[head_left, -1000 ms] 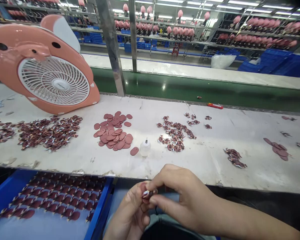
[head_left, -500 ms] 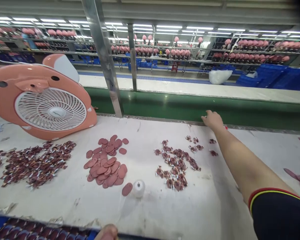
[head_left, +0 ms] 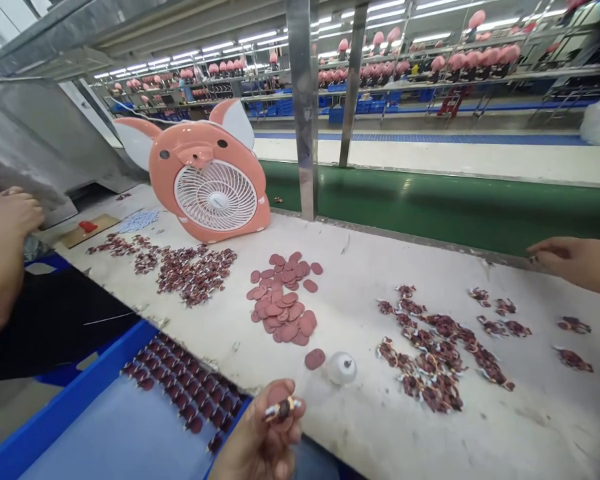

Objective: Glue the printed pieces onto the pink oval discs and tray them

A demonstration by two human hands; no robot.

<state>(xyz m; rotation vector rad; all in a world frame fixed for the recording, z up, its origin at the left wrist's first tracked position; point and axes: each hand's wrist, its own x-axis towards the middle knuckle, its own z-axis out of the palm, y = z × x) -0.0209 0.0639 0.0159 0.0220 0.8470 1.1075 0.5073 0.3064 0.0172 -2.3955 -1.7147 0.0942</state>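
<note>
At the bottom middle, my left hand (head_left: 263,433) is closed on a small dark-red figurine (head_left: 283,409) with white and tan bits, pinched between thumb and fingers. My right hand (head_left: 575,260) reaches in from the right edge by the near rim of the green belt. Its fingers are stretched out, and nothing shows in them. Between the hands stands a small white squeeze bottle (head_left: 342,369) with a dark tip. An oval reddish disc (head_left: 315,359) lies beside it, near a pile of like discs (head_left: 283,307). More figurines (head_left: 435,360) lie scattered to the right.
A pink pig-shaped fan (head_left: 163,193) stands at the back left, behind a heap of figurines (head_left: 190,273). Below the table edge, a blue crate (head_left: 105,427) holds rows of pieces. A metal post (head_left: 303,113) rises by the green belt (head_left: 430,207). Another person's hands (head_left: 13,217) are at far left.
The view has swung left, bringing the crate and the other person in. My left hand has come up into view with the figurine. My right hand stays near the belt's edge.
</note>
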